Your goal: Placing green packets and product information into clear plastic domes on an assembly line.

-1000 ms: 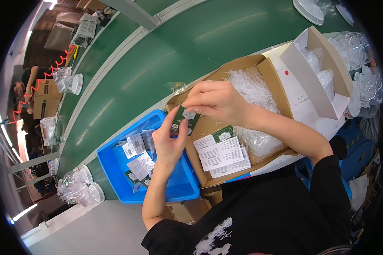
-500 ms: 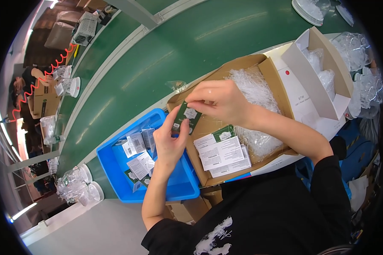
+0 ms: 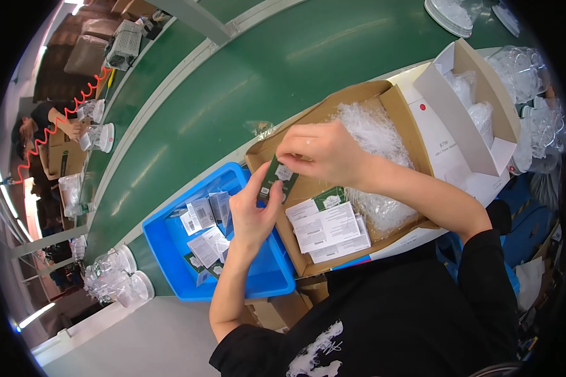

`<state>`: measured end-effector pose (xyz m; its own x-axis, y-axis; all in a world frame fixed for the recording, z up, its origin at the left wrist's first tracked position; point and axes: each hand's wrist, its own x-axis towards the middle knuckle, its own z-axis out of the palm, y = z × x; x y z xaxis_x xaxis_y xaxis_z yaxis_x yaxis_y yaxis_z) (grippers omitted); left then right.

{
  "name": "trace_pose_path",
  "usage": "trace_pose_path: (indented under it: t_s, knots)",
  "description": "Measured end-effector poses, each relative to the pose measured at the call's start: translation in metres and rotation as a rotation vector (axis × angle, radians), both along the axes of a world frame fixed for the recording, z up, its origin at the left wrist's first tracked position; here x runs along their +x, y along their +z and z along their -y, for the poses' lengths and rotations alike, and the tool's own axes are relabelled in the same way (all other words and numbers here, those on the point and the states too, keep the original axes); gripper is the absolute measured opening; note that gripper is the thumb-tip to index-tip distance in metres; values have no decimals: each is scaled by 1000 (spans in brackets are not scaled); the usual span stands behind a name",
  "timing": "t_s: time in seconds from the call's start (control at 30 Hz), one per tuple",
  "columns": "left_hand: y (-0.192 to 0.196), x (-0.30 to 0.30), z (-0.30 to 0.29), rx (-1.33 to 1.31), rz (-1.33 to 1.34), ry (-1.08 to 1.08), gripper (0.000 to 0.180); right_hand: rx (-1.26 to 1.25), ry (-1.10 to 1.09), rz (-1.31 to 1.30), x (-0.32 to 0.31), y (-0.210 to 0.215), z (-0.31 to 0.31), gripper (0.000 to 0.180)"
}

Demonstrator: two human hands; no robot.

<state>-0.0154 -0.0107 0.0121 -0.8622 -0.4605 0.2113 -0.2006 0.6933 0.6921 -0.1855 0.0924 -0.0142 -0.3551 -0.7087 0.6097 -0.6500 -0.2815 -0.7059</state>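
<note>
My left hand (image 3: pixel 253 213) holds a small green card (image 3: pixel 277 179) upright above the edge of a brown cardboard box (image 3: pixel 396 103). My right hand (image 3: pixel 321 152) pinches the top of the same card from above, over the box. Inside the box lie clear plastic bags (image 3: pixel 374 135) and a stack of white and green cards (image 3: pixel 327 226). Left of the box stands a blue bin (image 3: pixel 270 276) holding several small packed cards (image 3: pixel 204 229).
A green conveyor belt (image 3: pixel 283 63) runs along the far side. An open white box (image 3: pixel 471 119) with plastic bags sits to the right. Clear plastic lids (image 3: pixel 116 276) pile at the left. Another person (image 3: pixel 47 122) works farther up the line beside a red coiled cable (image 3: pixel 56 122).
Both hands stay on the green card; the right hand's fingers have shifted slightly along its top edge. Nothing else has moved.
</note>
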Motion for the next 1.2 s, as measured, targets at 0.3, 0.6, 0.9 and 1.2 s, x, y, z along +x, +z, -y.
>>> trace_pose_path:
  t_s: [0.3, 0.6, 0.9, 1.2]
  knots:
    - [0, 5, 3, 27, 26, -62, 39, 37, 31, -12, 1, -4, 1, 7]
    - [-2, 20, 11, 742, -162, -67, 65, -45, 120, 92, 3, 3, 0, 10]
    - [4, 15, 14, 1073, -47, -35, 15, -143, 181, 0, 10, 11, -6, 12]
    - [9, 10, 1, 849, -76, -51, 9, -59, 222, 0, 6, 10, -5, 7]
